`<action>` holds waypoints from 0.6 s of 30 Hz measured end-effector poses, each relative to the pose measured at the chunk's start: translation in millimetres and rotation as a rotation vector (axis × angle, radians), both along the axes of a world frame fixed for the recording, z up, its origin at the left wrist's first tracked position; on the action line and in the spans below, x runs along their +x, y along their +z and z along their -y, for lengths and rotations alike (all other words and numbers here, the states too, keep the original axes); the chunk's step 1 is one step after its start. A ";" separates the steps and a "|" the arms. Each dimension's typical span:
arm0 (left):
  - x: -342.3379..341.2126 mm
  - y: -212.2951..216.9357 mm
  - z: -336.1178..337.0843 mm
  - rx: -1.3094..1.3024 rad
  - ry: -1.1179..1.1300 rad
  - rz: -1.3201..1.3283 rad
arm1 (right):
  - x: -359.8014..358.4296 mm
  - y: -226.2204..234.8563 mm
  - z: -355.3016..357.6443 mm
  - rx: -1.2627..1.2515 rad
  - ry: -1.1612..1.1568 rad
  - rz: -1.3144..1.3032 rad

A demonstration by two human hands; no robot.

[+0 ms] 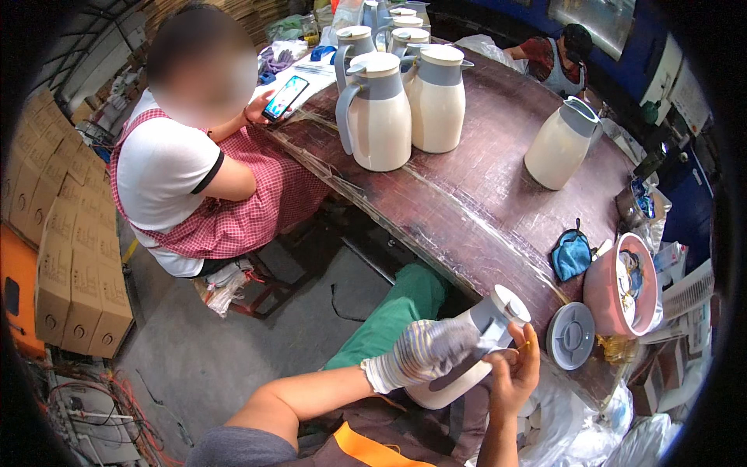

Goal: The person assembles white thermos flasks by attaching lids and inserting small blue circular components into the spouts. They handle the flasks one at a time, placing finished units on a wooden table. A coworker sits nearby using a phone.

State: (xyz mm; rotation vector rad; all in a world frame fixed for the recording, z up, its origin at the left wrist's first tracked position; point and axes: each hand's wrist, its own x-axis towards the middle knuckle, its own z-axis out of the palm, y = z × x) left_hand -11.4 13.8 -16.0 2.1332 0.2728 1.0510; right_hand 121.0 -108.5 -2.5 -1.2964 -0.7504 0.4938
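Note:
A cream and grey vacuum jug [459, 385] with a white lid leans at a tilt against my lap, by the table's near edge. My left hand [432, 354], in a striped knit glove, is closed over the jug's grey neck and handle side; its fingers are smeared by motion. My bare right hand [515, 370] is at the other side of the neck, thumb and forefinger drawn together, other fingers raised. A small whitish piece [492, 341] shows between the hands; its kind is unclear. Something thin and yellowish shows at the right fingers.
Several lidded jugs [379, 124] stand on the dark table [482, 210]; a lidless jug [562, 144] stands farther right. Nearby are a grey round lid [570, 336], blue cloth [572, 254] and pink tub [599, 288]. A seated person [167, 171] holds a phone [286, 96]; another person [556, 62] sits beyond.

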 end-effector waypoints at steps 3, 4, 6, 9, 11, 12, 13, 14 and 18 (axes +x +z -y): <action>0.1 11.1 -8.6 0.233 -0.046 -0.022 | 6.2 2.5 -4.7 -0.123 -0.008 0.678; 0.7 17.3 -9.9 0.232 -0.060 -0.032 | 9.2 4.1 -6.4 -0.125 0.011 0.736; 3.3 36.8 -12.2 0.076 -0.101 0.038 | 13.6 8.1 -9.0 -0.128 0.043 0.853; 7.2 9.5 0.2 -0.231 -0.077 0.097 | 11.6 21.4 -14.5 -0.231 -0.037 0.840; 15.1 -2.7 16.6 -0.740 -0.178 0.111 | 8.2 24.2 -23.0 -0.264 -0.066 0.786; 18.4 -9.4 24.1 -0.996 -0.223 0.117 | 7.2 21.6 -25.1 -0.261 -0.037 0.741; 20.7 -27.3 25.2 -0.943 -0.277 0.076 | 6.4 18.6 -26.6 -0.259 -0.009 0.697; 20.2 -21.9 24.6 -0.906 -0.259 -0.021 | 7.1 16.6 -27.2 -0.258 0.013 0.653; 19.0 -2.7 16.8 -1.213 -0.301 -0.042 | 28.0 8.0 -14.7 -0.223 -0.080 0.366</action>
